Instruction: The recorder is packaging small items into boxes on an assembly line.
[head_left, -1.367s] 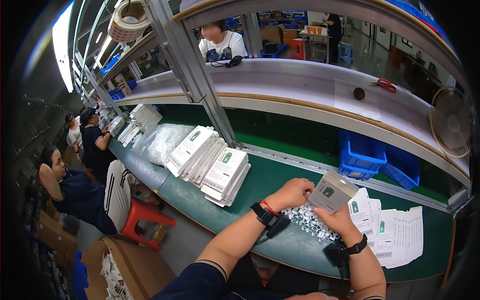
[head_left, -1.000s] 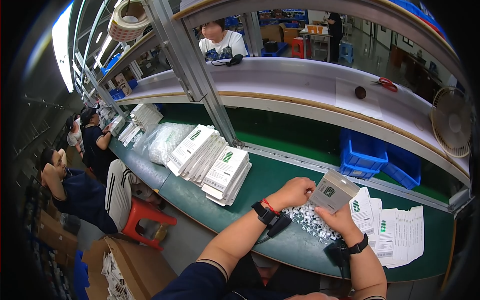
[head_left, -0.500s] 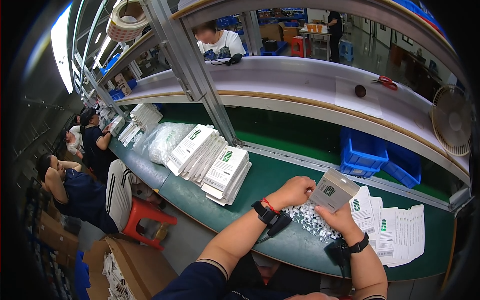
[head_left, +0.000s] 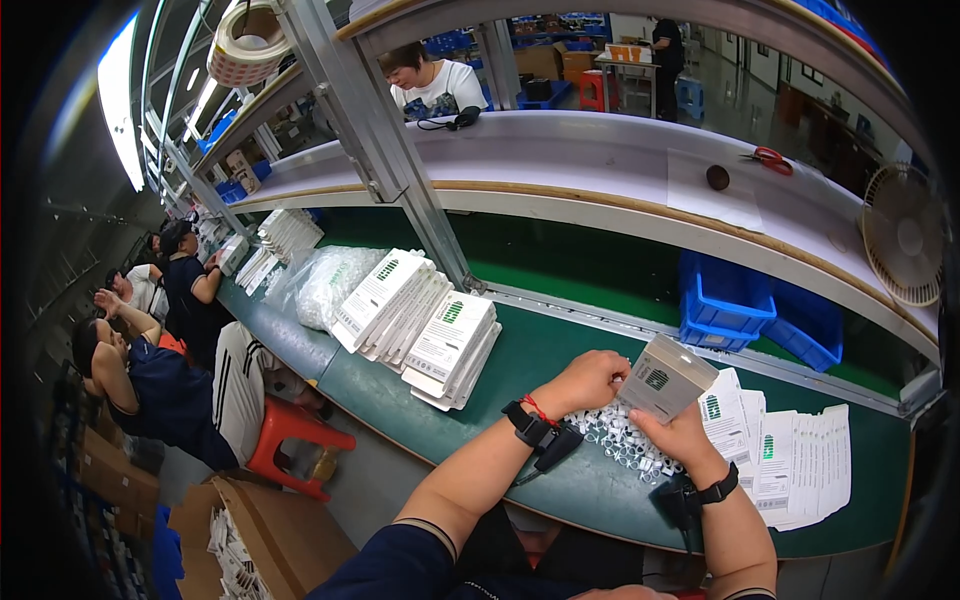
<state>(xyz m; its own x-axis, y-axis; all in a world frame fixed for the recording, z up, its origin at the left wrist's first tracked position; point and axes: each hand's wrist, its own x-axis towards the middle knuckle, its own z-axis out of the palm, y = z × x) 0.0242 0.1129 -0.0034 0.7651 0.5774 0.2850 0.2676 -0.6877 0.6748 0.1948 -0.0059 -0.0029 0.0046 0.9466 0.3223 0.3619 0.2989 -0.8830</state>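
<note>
**Bright overhead light, dark curved rim**

Light falls from above: a long ceiling lamp (head_left: 120, 110) at upper left burns out to plain white, with bluish fringing beside it. The white shelf (head_left: 570, 150) looks bright and fairly even — the space beneath it sinks into deep green shadow. The tabletop (head_left: 370, 385) is well lit, with a dull sheen toward its left. The raised box (head_left: 665, 385) turns a shaded, greyer face than the pale carton stack (head_left: 455, 330); both look reasonably sharp, though small print blurs. The left background is murky. Fisheye distortion bows the long edges — corners fade to black.
</note>
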